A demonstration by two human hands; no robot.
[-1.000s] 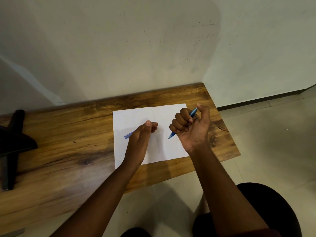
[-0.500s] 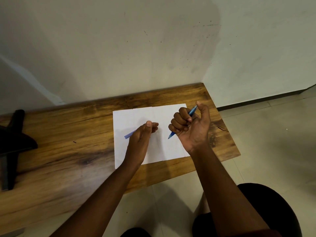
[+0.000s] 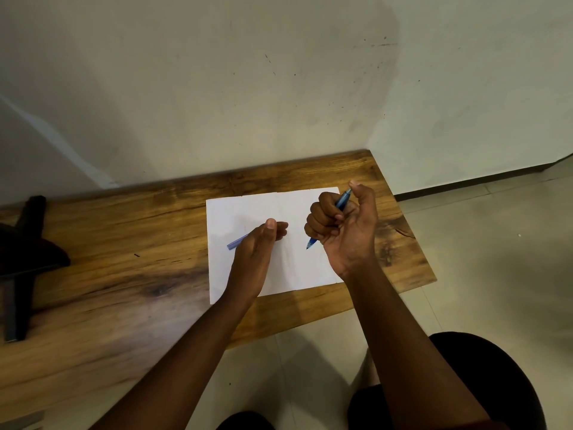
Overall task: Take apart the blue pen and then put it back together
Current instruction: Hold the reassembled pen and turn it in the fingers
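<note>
My right hand (image 3: 344,231) is curled in a fist around the blue pen (image 3: 342,202), thumb up by its rear end. The pen's tip (image 3: 310,243) pokes out below the fist and points down-left over the white sheet of paper (image 3: 231,212). My left hand (image 3: 259,249) hovers over the paper with its fingers pinched on a light blue cap (image 3: 235,243), which sticks out to the left. A gap of bare paper separates the two hands.
The paper lies on a wooden table (image 3: 124,243) against a pale wall. A dark object (image 3: 24,259) sits at the table's left end. The table's right edge and tiled floor (image 3: 480,243) are just beyond my right hand.
My right hand has shifted very slightly with the pen. The left hand and the cap have stayed in place.
</note>
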